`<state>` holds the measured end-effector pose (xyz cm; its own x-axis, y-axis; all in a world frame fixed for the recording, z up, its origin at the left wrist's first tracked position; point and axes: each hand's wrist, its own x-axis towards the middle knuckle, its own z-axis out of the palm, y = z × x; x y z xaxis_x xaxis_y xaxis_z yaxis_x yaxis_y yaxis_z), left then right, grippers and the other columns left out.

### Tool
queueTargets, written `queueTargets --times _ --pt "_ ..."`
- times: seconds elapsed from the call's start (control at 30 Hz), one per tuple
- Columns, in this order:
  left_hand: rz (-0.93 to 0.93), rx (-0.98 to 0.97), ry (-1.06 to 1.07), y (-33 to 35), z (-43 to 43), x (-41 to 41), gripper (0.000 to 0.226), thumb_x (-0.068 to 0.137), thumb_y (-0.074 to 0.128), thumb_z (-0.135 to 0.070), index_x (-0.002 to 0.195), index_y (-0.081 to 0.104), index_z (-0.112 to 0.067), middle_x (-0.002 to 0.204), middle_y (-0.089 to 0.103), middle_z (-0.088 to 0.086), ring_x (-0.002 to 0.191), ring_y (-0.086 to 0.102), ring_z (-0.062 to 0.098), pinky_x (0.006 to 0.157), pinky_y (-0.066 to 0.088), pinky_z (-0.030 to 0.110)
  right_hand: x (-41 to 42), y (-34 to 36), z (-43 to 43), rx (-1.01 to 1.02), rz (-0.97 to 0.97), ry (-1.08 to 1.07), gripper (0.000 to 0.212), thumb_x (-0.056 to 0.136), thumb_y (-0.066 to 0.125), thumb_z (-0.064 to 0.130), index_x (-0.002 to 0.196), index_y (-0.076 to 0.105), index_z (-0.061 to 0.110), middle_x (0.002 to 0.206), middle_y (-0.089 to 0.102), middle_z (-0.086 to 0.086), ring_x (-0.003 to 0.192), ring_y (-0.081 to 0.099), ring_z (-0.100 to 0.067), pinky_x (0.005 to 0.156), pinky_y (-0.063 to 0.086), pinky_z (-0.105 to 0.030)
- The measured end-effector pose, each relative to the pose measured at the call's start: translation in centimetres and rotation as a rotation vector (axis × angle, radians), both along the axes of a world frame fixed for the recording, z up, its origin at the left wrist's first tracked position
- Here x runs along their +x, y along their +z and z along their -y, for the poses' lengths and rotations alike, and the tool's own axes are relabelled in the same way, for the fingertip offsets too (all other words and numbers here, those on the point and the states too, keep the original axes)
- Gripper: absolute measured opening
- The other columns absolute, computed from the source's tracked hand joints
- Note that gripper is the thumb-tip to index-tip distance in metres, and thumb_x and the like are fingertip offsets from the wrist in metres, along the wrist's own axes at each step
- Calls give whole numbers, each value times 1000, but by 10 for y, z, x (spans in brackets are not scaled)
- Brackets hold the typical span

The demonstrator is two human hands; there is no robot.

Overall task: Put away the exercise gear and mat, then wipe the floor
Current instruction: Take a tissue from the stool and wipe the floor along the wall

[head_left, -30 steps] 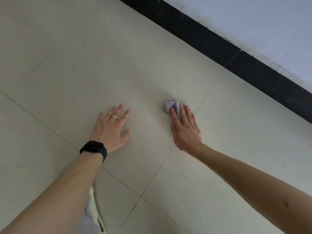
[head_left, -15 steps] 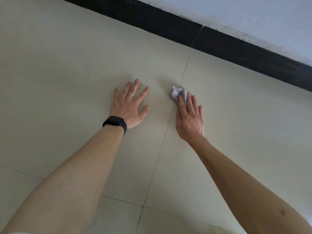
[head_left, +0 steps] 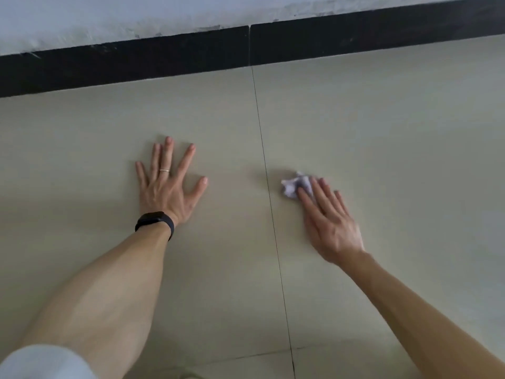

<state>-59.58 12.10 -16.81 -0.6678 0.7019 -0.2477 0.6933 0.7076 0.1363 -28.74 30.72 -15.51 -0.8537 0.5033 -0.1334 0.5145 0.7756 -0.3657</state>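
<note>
left hand point(head_left: 170, 187) flat on the floor point(head_left: 382, 127), palm down, fingers spread, holding nothing. ring point(head_left: 164, 170) on one finger, black band point(head_left: 155, 220) on the wrist. right hand point(head_left: 329, 220) flat too, fingers together, pressing a crumpled pale rag point(head_left: 295, 186) under the fingertips, just right of the grout line point(head_left: 269, 187). hands well apart, one each side of that line. black skirting point(head_left: 136, 60) along the floor's far edge, wall point(head_left: 109, 17) above it.
</note>
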Motion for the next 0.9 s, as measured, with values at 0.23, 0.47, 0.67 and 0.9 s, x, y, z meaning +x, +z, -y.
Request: queueTargets --times 0.23,0.47,0.67,0.9 --pt "17 11 2 -2 2 -2 71 91 27 -68 155 6 -49 167 -7 -5 154 -3 22 120 5 62 -6 20 110 -53 74 6 65 97 52 13 157 27 18 166 17 -2 154 11 -24 119 26 -52" --pt "27 35 4 -1 1 -3 71 90 30 -65 156 11 -46 168 -5 -3 154 -2 23 120 4 62 -38 18 43 -27 243 -233 80 92 41 4 160 5 25 168 -2 5 154 -5 -19 124 8 -49" --pt "33 47 8 0 -1 -1 70 90 32 -64 155 14 -46 168 -2 -2 154 0 23 120 5 62 8 32 115 -46 273 -197 83 87 47 3 160 11 21 168 1 1 155 -1 -21 123 15 -50" --pt "17 41 17 -3 0 -2 70 90 30 -65 155 11 -48 168 -5 -4 154 -1 22 120 4 61 -42 15 -7 -67 237 -416 69 100 35 13 160 5 29 168 -2 5 154 -5 -20 122 11 -56"
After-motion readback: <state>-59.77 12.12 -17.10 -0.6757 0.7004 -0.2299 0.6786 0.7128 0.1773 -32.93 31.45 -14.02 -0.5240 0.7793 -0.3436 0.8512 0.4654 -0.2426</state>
